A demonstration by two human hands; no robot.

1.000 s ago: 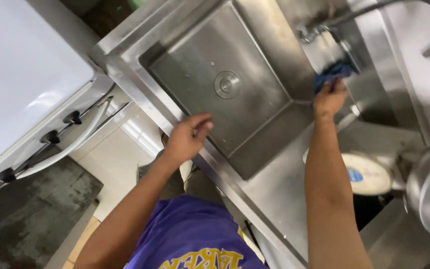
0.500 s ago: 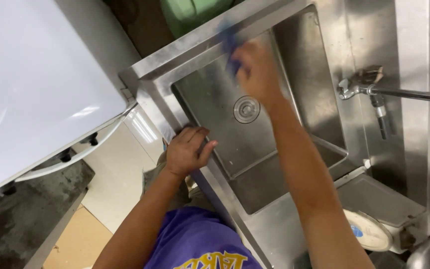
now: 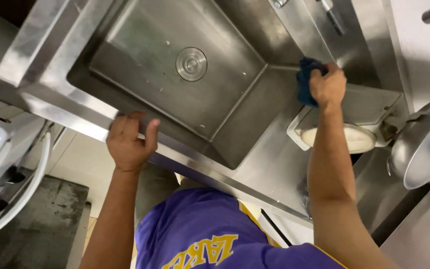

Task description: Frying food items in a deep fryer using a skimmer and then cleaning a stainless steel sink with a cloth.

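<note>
My right hand (image 3: 328, 85) grips a dark blue cloth (image 3: 304, 79) and presses it against the right wall of a stainless steel sink (image 3: 125, 60), near the upper right corner of the basin. A round drain cover (image 3: 191, 64) sits in the middle of the basin floor. My left hand (image 3: 129, 140) rests on the sink's front rim, fingers curled over the edge, holding nothing else.
A white round object in a white tray (image 3: 354, 137) lies on the counter right of the sink. A metal pan (image 3: 424, 144) sits at the far right. Tap fittings (image 3: 332, 12) stand behind the basin. A white stove with knobs (image 3: 6, 184) is at the left.
My right hand has swept the blue cloth from the basin's far left side across to the right wall. My left hand stays on the front rim. The view has shifted.
</note>
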